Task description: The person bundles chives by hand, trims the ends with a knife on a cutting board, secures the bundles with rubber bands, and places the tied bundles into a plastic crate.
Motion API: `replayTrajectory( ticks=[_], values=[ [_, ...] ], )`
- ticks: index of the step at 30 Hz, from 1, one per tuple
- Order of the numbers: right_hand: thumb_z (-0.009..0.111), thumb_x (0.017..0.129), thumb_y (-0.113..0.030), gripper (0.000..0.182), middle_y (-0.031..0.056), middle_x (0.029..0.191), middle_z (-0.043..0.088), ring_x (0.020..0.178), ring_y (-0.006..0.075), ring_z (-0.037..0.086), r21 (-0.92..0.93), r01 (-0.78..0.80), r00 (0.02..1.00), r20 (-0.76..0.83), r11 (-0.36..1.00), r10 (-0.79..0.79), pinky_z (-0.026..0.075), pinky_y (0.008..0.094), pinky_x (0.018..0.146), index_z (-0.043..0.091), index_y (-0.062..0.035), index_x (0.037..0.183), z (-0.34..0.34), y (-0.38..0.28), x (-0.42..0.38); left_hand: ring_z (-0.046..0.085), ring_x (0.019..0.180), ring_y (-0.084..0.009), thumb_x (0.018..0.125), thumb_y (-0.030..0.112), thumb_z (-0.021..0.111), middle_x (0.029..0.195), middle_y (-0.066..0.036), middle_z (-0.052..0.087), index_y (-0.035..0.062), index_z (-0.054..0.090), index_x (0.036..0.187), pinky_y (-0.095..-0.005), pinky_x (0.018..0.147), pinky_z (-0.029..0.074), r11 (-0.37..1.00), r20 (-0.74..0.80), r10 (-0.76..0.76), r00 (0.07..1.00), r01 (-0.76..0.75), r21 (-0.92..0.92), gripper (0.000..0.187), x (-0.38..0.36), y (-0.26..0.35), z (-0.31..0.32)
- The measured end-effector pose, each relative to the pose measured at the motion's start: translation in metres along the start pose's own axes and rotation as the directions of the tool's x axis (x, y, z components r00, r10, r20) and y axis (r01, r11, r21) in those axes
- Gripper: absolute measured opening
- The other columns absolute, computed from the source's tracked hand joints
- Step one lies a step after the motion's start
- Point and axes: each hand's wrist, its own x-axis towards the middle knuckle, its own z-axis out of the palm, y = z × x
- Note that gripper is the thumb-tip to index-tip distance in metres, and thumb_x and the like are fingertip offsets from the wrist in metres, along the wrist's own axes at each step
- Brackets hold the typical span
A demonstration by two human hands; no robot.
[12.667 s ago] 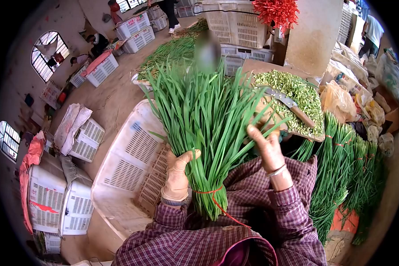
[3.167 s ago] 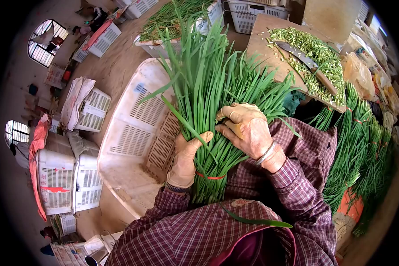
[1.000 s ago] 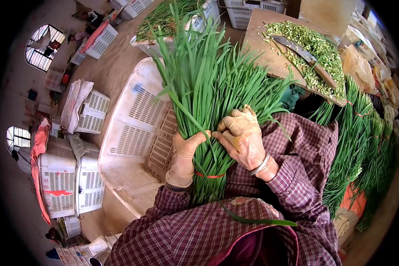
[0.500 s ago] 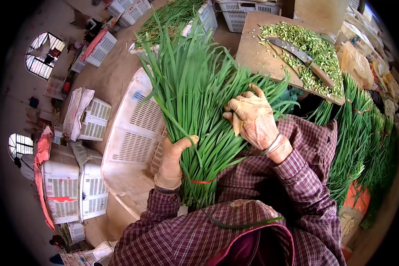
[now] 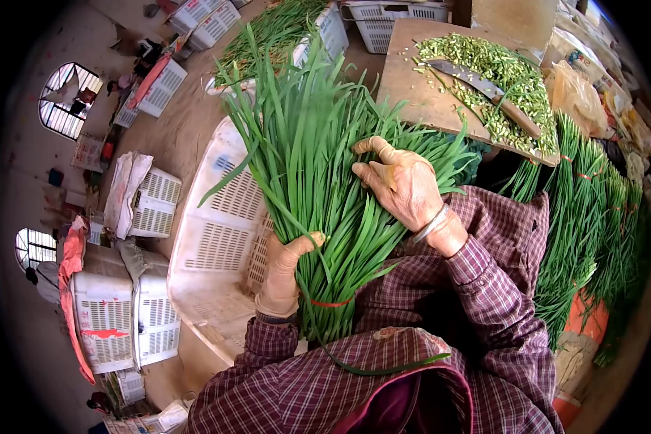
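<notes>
A large bundle of garlic chives (image 5: 318,152) stands before my chest, leaf tips away from me and spread into a fan. A red band (image 5: 330,303) circles it near the cut ends. My left hand (image 5: 283,264), in a pale glove, is closed around the bundle's left side just above the band, thumb across the front. On the right part of the leaves lies my right hand (image 5: 405,184), its thumb and forefinger apart over the blades and its other fingers partly hidden. One loose blade (image 5: 390,369) rests across my checked clothing.
A white plastic crate (image 5: 217,224) stands left of the bundle. At upper right, a board (image 5: 427,94) bears chopped stems (image 5: 477,54) and a knife (image 5: 484,87). More tied chives (image 5: 582,217) lie at right; loose greens (image 5: 267,36) fill a crate behind.
My right hand has turned and shifted slightly left, its thumb and forefinger now spread over the leaves. Some blades on the left droop further outward. My left hand keeps its hold.
</notes>
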Motion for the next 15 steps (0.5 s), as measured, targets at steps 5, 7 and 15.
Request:
replayTrajectory(
  ticks=[5,7,15],
  values=[
    [0.065,0.091,-0.026,0.020,0.0084,0.086,0.067,0.075,0.0294,0.068,-0.065,-0.007,1.000,-0.012,0.998,0.006,0.052,0.0405,0.069,0.064,-0.0072,0.096,0.004,0.004,0.002,0.065,0.087,-0.0151,0.081,0.014,0.070,0.103,-0.006,0.067,-0.0005,0.060,0.121,-0.0294,0.081,0.054,1.000,-0.013,-0.009,1.000,0.009,0.004,0.044,-0.003,0.003,0.003],
    [0.065,0.090,-0.027,0.020,0.0077,0.087,0.067,0.075,0.0288,0.068,-0.113,-0.022,1.000,-0.017,0.993,0.020,0.052,0.0402,0.069,0.064,-0.0078,0.097,0.005,0.003,0.002,0.066,0.087,-0.0144,0.081,0.012,0.071,0.102,-0.006,0.067,-0.0007,0.061,0.121,-0.0289,0.081,0.055,1.000,-0.004,-0.010,1.000,0.010,-0.019,0.043,-0.002,0.004,0.004],
    [0.068,0.088,-0.021,0.019,0.0061,0.089,0.067,0.070,0.0278,0.065,-0.090,0.035,0.999,0.018,0.995,-0.033,0.051,0.0378,0.065,0.067,-0.0032,0.083,-0.005,-0.004,0.008,0.067,0.087,-0.0138,0.081,0.010,0.072,0.103,-0.007,0.068,-0.0028,0.059,0.123,-0.0286,0.081,0.057,1.000,-0.011,-0.008,1.000,0.007,-0.017,0.046,0.001,-0.003,-0.004]
  ],
)
